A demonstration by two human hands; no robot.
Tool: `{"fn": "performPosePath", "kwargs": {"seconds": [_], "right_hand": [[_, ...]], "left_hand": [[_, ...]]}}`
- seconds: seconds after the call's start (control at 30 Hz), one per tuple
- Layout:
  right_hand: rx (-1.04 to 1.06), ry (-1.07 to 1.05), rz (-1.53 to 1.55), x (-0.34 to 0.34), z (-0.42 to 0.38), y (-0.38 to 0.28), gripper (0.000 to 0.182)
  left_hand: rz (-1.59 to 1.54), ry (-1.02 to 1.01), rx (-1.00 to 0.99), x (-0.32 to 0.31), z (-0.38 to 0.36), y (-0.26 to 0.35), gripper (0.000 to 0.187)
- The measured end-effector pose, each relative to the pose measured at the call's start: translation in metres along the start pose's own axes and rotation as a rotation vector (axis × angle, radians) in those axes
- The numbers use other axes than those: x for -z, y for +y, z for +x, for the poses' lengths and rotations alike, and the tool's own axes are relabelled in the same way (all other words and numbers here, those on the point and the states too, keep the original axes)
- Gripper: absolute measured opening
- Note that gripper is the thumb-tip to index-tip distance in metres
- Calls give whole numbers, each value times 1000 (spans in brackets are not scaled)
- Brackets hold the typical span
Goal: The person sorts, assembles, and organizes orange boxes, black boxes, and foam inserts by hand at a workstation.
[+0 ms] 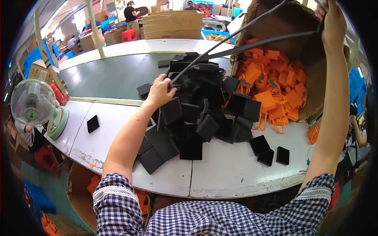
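A long dark strap [275, 40] runs in two strands between my hands, pulled out across the pile. My left hand [160, 91] pinches its lower end, right over the black pieces. High at the right, my raised right hand [330, 19] is closed round the other end, partly cut off by the frame's top edge. Beneath the strap lies a heap of flat black square pieces [191, 147], spilling from the green belt onto the white tabletop. Behind the strap, orange felt-like pieces with handles [267, 101] tumble from a cardboard box [311, 67] lying on its side.
A fan [33, 102] stands at the left edge. One black piece [93, 124] lies apart on the white tabletop [220, 173]; several more lie front right. The green belt [110, 78] stretches behind. A large carton [172, 25] and another person [131, 15] are farther back.
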State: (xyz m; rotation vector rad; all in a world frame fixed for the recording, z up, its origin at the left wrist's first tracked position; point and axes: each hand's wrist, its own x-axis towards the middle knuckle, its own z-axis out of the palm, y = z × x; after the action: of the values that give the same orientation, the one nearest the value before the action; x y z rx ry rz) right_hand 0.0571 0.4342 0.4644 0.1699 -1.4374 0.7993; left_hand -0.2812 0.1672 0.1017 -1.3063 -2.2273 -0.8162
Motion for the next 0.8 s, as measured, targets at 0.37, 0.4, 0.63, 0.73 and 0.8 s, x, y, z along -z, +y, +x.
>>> {"fn": "performPosePath", "kwargs": {"seconds": [0.37,0.4,0.63,0.73,0.8], "right_hand": [[-290,268,-214,201,-29,125,43],[-291,269,-212,221,-34,132,43],[-380,339,-361,317,-77,164,40],[-416,383,-413,378,-103,182,39],[-431,429,-455,423,-123,186,38]], "left_hand": [[-253,284,74,33,21,-19,29],[-250,284,74,32,20,-26,29],[-553,110,291,34,19,-21,24],[-805,57,306,40,21,-21,24],[-931,20,337,41,18,-28,24]]}}
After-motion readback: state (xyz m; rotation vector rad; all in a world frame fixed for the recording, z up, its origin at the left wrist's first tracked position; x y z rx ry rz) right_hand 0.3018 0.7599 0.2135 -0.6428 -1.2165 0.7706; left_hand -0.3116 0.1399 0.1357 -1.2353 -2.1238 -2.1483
